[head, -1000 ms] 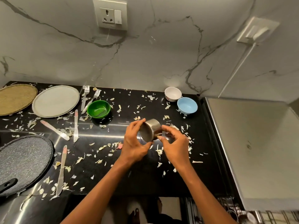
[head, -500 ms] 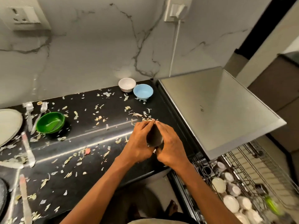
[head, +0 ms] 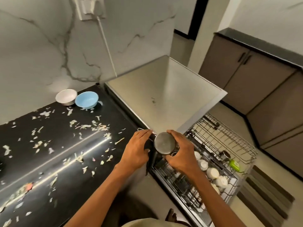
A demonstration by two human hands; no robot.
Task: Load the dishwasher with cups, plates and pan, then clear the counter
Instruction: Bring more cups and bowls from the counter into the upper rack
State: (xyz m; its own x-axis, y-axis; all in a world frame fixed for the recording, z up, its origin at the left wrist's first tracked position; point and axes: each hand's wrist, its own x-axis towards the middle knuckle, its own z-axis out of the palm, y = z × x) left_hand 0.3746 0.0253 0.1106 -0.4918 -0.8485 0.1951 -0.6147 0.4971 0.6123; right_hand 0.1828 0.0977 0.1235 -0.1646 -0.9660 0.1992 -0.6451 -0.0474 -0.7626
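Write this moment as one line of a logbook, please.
phase: carrying to rack | right hand: grips steel cup, base up | left hand: beside cup, contact unclear | dishwasher rack: pulled out, white cups loaded

the glossy black stone worktop (head: 49, 154) is speckled with pale green and white vegetable scraps (head: 98, 127), plus a few pink bits. at its far right corner sit a round white bowl (head: 66, 97) and a round light-blue bowl (head: 86, 99). the wall (head: 41, 54) is white marble with grey veins. the round steel cup (head: 164, 143) is dull silver-grey. the dishwasher's flat top (head: 155, 97) is brushed grey; its dark wire rack (head: 221, 141) holds white cups (head: 212, 173) and one lime-green piece (head: 234, 164).
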